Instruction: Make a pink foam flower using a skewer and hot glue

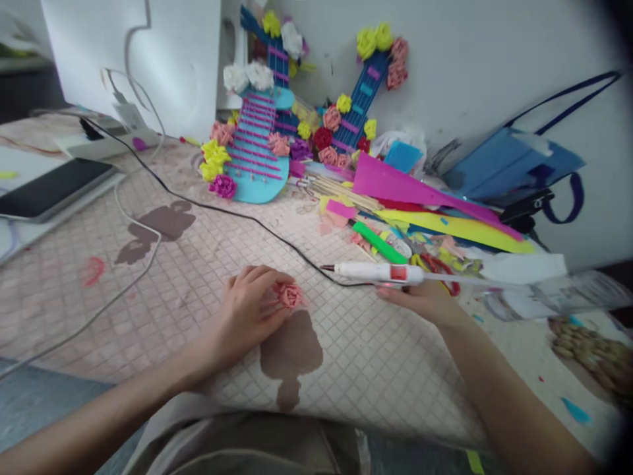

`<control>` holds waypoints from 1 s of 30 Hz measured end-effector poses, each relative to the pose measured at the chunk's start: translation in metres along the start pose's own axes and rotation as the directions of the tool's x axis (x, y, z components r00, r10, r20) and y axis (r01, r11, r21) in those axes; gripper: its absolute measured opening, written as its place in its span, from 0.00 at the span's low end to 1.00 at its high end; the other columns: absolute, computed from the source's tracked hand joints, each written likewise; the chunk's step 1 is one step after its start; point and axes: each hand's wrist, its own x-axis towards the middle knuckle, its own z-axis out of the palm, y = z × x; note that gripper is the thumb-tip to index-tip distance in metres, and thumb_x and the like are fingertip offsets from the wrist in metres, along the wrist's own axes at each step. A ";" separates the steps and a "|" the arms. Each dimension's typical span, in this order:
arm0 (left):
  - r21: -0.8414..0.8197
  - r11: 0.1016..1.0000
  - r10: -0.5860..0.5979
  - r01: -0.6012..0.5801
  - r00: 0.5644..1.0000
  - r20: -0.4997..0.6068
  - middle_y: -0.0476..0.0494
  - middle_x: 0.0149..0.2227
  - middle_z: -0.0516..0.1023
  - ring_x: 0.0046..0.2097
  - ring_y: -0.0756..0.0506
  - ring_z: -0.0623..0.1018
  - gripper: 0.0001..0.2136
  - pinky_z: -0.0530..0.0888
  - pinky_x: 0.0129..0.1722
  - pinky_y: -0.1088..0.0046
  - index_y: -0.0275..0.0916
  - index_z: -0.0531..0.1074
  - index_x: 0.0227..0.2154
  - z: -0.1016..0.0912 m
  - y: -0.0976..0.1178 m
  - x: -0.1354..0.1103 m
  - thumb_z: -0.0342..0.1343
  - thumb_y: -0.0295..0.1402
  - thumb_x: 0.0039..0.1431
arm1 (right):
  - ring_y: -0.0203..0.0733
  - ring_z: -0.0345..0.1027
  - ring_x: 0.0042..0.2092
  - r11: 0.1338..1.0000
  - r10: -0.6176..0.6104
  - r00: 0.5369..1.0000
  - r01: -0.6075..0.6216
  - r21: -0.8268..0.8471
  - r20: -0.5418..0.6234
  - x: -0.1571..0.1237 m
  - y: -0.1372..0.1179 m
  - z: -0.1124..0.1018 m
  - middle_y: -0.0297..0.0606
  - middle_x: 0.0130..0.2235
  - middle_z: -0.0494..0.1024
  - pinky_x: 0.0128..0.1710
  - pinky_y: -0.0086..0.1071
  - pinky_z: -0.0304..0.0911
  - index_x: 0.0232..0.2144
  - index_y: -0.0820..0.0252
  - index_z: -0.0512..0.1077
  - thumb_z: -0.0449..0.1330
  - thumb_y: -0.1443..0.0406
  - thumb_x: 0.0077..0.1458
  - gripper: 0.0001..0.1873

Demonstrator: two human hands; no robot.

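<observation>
My left hand (250, 303) is closed on a pink paper rose (290, 295), with thumb and fingertips at its sides, low over the table. At the right, my right hand (420, 300) grips a white hot glue gun (378, 272). Its dark nozzle points left toward the rose, a short way off from it. The gun partly hides the fingers of that hand. A glue stick runs out from the gun's rear end. Just below the rose, a flat brown guitar-like patch (291, 349) shows on the checked tablecloth.
Guitar-shaped crafts (257, 145) with paper flowers lean on the wall. Coloured sheets (425, 198), skewers (341, 191), a green cutter (380, 243) and paper scraps crowd the right back. A black cable (237, 212) crosses the table. A tablet (59, 188) lies left; a blue bag (514, 161) stands right.
</observation>
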 end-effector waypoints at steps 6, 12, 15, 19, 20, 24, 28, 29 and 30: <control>0.019 0.995 0.095 -0.093 0.988 -0.124 0.46 0.42 0.75 0.46 0.43 0.72 0.11 0.67 0.47 0.63 0.41 0.71 0.42 -0.019 -0.012 0.032 0.55 0.29 0.54 | 0.49 0.72 0.41 0.991 0.086 0.964 -0.110 -0.083 -0.250 0.055 -0.008 0.026 0.41 0.40 0.79 0.43 0.41 0.66 0.45 0.61 0.71 0.57 0.58 0.54 0.18; -0.103 0.986 0.123 -0.130 0.990 -0.069 0.45 0.38 0.75 0.41 0.45 0.75 0.11 0.71 0.43 0.65 0.39 0.72 0.40 -0.011 -0.017 0.075 0.57 0.29 0.52 | 0.50 0.71 0.43 0.984 -0.015 0.960 -0.035 -0.173 -0.279 0.113 0.000 0.047 0.44 0.41 0.78 0.42 0.40 0.64 0.43 0.62 0.71 0.55 0.62 0.54 0.15; -0.159 0.982 0.091 -0.106 0.991 -0.103 0.45 0.38 0.75 0.41 0.45 0.75 0.11 0.73 0.41 0.67 0.38 0.71 0.40 -0.003 -0.019 0.079 0.57 0.29 0.52 | 0.49 0.71 0.41 0.969 -0.040 0.952 -0.037 -0.244 -0.304 0.132 0.007 0.064 0.44 0.39 0.78 0.42 0.39 0.63 0.42 0.61 0.70 0.54 0.65 0.54 0.13; -0.302 0.953 0.017 -0.036 0.998 -0.065 0.44 0.39 0.74 0.42 0.46 0.75 0.11 0.75 0.37 0.71 0.39 0.71 0.41 0.006 -0.024 0.071 0.56 0.30 0.54 | 0.50 0.69 0.42 0.953 -0.027 0.953 -0.067 -0.295 -0.303 0.137 0.013 0.078 0.46 0.39 0.76 0.44 0.41 0.62 0.39 0.62 0.70 0.55 0.64 0.54 0.11; -0.335 0.942 0.000 -0.014 0.999 -0.042 0.44 0.40 0.74 0.42 0.46 0.75 0.11 0.76 0.37 0.71 0.39 0.70 0.41 0.007 -0.025 0.069 0.56 0.30 0.54 | 0.50 0.69 0.42 0.954 -0.026 0.953 -0.067 -0.293 -0.300 0.135 0.014 0.078 0.46 0.39 0.76 0.44 0.41 0.62 0.39 0.62 0.69 0.55 0.63 0.54 0.11; -0.372 0.928 -0.042 0.021 0.998 -0.048 0.44 0.41 0.73 0.43 0.47 0.75 0.13 0.76 0.39 0.71 0.39 0.69 0.43 0.007 -0.030 0.067 0.56 0.29 0.53 | 0.49 0.69 0.42 0.968 -0.049 0.953 -0.029 -0.250 -0.298 0.131 0.013 0.073 0.45 0.40 0.76 0.44 0.42 0.63 0.41 0.60 0.69 0.54 0.60 0.55 0.13; -0.348 0.937 -0.026 -0.001 0.997 -0.072 0.44 0.40 0.72 0.42 0.47 0.74 0.14 0.76 0.37 0.72 0.39 0.69 0.44 0.004 -0.031 0.070 0.56 0.29 0.53 | 0.51 0.69 0.42 0.979 -0.036 0.948 -0.030 -0.200 -0.315 0.131 0.013 0.071 0.46 0.40 0.76 0.44 0.43 0.63 0.42 0.61 0.69 0.54 0.59 0.55 0.16; -0.327 0.945 -0.017 -0.011 0.996 -0.082 0.45 0.40 0.72 0.43 0.46 0.74 0.13 0.75 0.38 0.72 0.39 0.69 0.44 0.003 -0.030 0.071 0.56 0.28 0.53 | 0.51 0.69 0.42 0.981 -0.029 0.947 -0.035 -0.191 -0.321 0.131 0.014 0.071 0.46 0.40 0.76 0.44 0.43 0.63 0.42 0.61 0.70 0.54 0.59 0.55 0.16; -0.301 0.954 -0.008 -0.021 0.996 -0.094 0.45 0.40 0.72 0.43 0.46 0.74 0.13 0.75 0.39 0.71 0.40 0.69 0.43 0.002 -0.030 0.072 0.56 0.28 0.54 | 0.51 0.69 0.41 0.983 -0.023 0.945 -0.039 -0.180 -0.327 0.131 0.014 0.072 0.46 0.40 0.77 0.43 0.43 0.63 0.42 0.62 0.70 0.54 0.58 0.55 0.16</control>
